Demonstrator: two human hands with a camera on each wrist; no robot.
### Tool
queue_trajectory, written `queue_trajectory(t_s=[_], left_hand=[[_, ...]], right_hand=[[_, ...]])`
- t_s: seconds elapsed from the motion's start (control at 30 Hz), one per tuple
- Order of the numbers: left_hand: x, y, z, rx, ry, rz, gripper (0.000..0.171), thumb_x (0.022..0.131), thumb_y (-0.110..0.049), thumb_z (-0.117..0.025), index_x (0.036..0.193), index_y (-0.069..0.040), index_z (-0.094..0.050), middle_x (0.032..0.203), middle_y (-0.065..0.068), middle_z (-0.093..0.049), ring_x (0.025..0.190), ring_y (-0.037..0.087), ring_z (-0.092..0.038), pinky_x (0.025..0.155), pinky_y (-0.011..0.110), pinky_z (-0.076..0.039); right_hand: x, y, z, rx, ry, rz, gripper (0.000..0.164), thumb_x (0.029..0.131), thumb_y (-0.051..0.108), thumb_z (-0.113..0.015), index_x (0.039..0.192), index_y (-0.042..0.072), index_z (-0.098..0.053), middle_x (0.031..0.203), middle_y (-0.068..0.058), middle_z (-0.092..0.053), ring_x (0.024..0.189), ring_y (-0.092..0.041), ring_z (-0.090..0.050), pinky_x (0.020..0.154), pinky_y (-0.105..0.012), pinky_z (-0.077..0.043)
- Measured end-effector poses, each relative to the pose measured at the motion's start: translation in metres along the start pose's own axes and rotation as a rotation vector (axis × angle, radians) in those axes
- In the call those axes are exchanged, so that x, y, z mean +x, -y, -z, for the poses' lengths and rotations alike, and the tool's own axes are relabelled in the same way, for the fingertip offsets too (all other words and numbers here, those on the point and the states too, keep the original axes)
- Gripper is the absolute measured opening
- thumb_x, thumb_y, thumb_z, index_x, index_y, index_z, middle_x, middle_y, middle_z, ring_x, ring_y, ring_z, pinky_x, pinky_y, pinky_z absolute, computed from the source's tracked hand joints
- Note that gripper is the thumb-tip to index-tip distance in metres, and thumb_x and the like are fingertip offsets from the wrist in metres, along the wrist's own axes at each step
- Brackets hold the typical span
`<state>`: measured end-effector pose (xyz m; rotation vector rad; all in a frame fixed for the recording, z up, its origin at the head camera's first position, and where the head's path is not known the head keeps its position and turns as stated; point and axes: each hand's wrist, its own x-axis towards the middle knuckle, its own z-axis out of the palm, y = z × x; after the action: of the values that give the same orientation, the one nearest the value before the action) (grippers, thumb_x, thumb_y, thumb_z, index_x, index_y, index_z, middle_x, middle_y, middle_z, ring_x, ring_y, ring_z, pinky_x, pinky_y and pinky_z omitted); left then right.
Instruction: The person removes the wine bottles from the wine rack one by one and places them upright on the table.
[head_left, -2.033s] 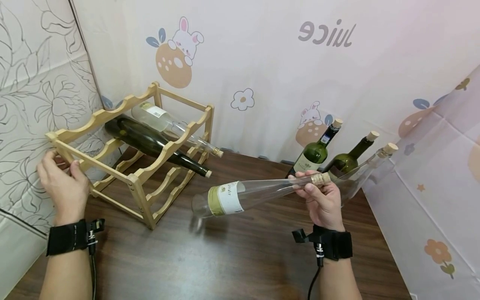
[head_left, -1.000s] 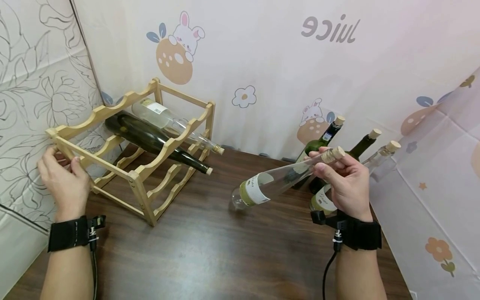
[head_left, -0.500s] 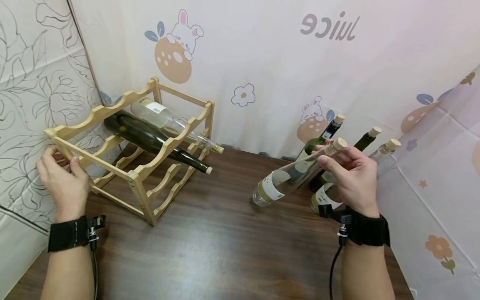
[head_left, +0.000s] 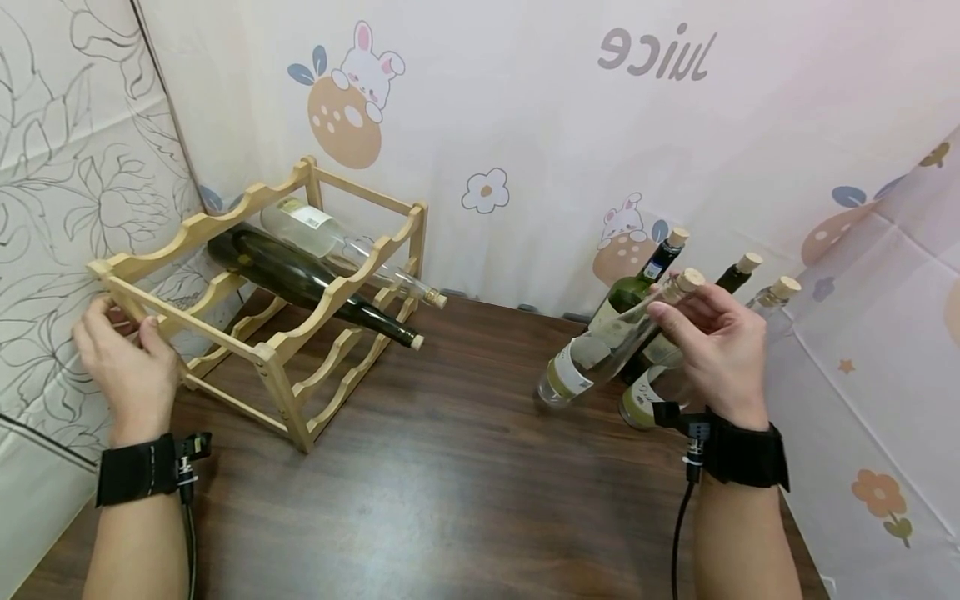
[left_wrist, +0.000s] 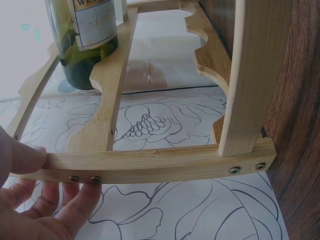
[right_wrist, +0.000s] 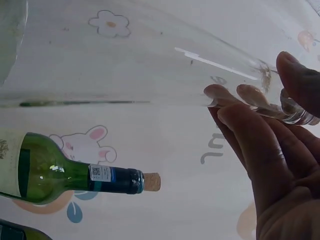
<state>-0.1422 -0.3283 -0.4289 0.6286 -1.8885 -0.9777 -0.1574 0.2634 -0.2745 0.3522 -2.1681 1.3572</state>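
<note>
My left hand [head_left: 129, 362] grips the near left corner post of a wooden wine rack [head_left: 276, 390]. In the left wrist view, thumb and fingers lie on opposite sides of that post [left_wrist: 150, 166]. With my right hand [head_left: 726, 354] I hold a clear glass wine bottle [head_left: 572, 371] by its neck, just below the cork. It leans, base low and to the left; whether the base touches the table cannot be told. A dark green bottle [head_left: 300, 279] and a clear bottle [head_left: 309, 229] lie on the rack's upper tier, corks toward the right.
Behind the held bottle stand a green bottle [head_left: 630, 293], a darker corked bottle [head_left: 731, 282] and a clear labelled bottle [head_left: 639, 404], partly hidden by my right hand. The brown wooden table [head_left: 420, 500] meets a printed curtain [head_left: 540, 150] at the back.
My right hand has carried the clear bottle rightward, and the bottle has tipped from nearly level to a steeper lean, base down. The left hand stays on the rack.
</note>
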Motion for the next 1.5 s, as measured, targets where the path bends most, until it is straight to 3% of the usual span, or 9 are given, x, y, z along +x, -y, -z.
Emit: queue_trajectory(t_s=[0.13,0.37,0.6,0.77,0.93,1.17,1.37,1.5], left_hand=[[-0.001,0.000,0.000,-0.009,0.001,-0.002,0.040,0.102,-0.009,-0.057,0.142,-0.004,-0.056,0.111,-0.029,-0.027,0.106,-0.015,-0.031,0.102,0.016,-0.040],[-0.003,0.001,0.002,-0.035,-0.008,-0.035,0.040,0.101,-0.011,-0.057,0.141,-0.017,-0.057,0.111,-0.030,-0.029,0.107,-0.016,-0.031,0.103,0.017,-0.040],[-0.001,0.002,0.000,-0.019,-0.005,-0.012,0.040,0.102,-0.010,-0.058,0.141,-0.008,-0.056,0.113,-0.027,-0.030,0.108,-0.013,-0.032,0.105,0.020,-0.041],[-0.002,0.002,0.000,-0.018,-0.006,-0.012,0.041,0.101,-0.009,-0.058,0.142,-0.004,-0.056,0.112,-0.027,-0.030,0.108,-0.012,-0.032,0.105,0.020,-0.041],[-0.003,0.002,0.001,-0.034,-0.010,-0.034,0.040,0.101,-0.010,-0.057,0.141,-0.012,-0.057,0.112,-0.029,-0.029,0.108,-0.014,-0.031,0.109,0.026,-0.041],[-0.004,0.002,0.001,-0.039,-0.016,-0.054,0.040,0.102,-0.012,-0.056,0.141,-0.020,-0.057,0.111,-0.029,-0.029,0.105,-0.016,-0.032,0.100,0.015,-0.039],[-0.004,0.002,0.001,-0.039,-0.015,-0.051,0.040,0.101,-0.013,-0.057,0.141,-0.020,-0.057,0.112,-0.029,-0.030,0.106,-0.016,-0.032,0.104,0.020,-0.040],[-0.003,0.002,0.000,-0.035,-0.016,-0.042,0.040,0.101,-0.013,-0.057,0.141,-0.020,-0.057,0.112,-0.029,-0.030,0.106,-0.016,-0.032,0.102,0.016,-0.040]], right_hand=[[0.000,-0.003,0.003,-0.035,-0.043,-0.037,0.026,0.091,-0.002,-0.078,0.117,-0.001,-0.076,0.095,0.018,-0.079,0.087,0.003,-0.076,0.073,-0.010,-0.058],[0.004,-0.009,0.009,-0.117,-0.069,-0.054,0.028,0.091,0.004,-0.080,0.118,0.004,-0.077,0.096,0.023,-0.077,0.091,0.006,-0.075,0.076,-0.008,-0.057],[0.007,-0.018,0.015,-0.227,-0.081,-0.078,0.022,0.092,0.013,-0.081,0.112,0.004,-0.077,0.089,0.032,-0.071,0.087,0.013,-0.071,0.073,-0.005,-0.053],[0.009,-0.024,0.019,-0.238,-0.086,-0.107,0.027,0.093,0.014,-0.081,0.118,0.004,-0.077,0.090,0.033,-0.069,0.090,0.015,-0.069,0.074,-0.004,-0.053],[0.011,-0.029,0.021,-0.270,-0.088,-0.106,0.028,0.093,0.015,-0.081,0.119,0.004,-0.077,0.088,0.035,-0.067,0.088,0.017,-0.068,0.071,-0.003,-0.052],[0.012,-0.033,0.020,-0.300,-0.086,-0.125,0.027,0.093,0.017,-0.081,0.116,0.005,-0.077,0.087,0.036,-0.065,0.088,0.019,-0.066,0.073,-0.002,-0.052],[0.014,-0.039,0.019,-0.285,-0.085,-0.144,0.030,0.093,0.015,-0.080,0.120,0.003,-0.076,0.089,0.034,-0.066,0.088,0.018,-0.066,0.074,-0.002,-0.052],[0.015,-0.043,0.020,-0.291,-0.092,-0.152,0.032,0.094,0.017,-0.080,0.122,0.003,-0.076,0.090,0.034,-0.066,0.089,0.018,-0.066,0.074,-0.002,-0.052]])
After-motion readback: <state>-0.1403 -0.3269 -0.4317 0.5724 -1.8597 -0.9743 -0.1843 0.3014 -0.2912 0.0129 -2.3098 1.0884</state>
